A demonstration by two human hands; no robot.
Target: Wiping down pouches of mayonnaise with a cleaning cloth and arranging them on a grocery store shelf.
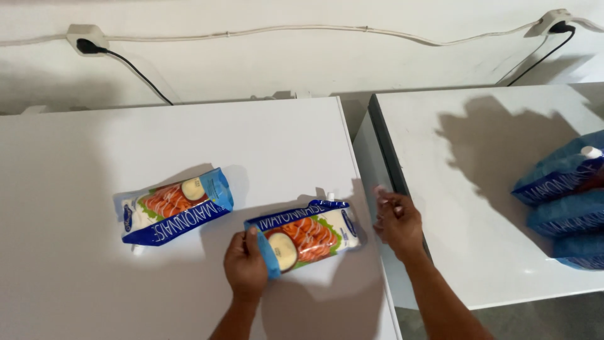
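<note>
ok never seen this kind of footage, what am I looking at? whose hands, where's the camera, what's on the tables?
One picture, from a camera worn on a person's head, looking down at their own bare hands. There is no robot.

The left hand grips the bottom end of a blue sauce pouch lying on a white table. The right hand hovers open at the table's edge, holding nothing. A second pouch lies further left. On the neighbouring table sits a pile of blue pouches. Behind, wall sockets with cables.

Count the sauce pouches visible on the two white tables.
5: two on the left table, one lying free, one under the left hand; three stacked at the right table's edge, cropped, possibly more.
</note>
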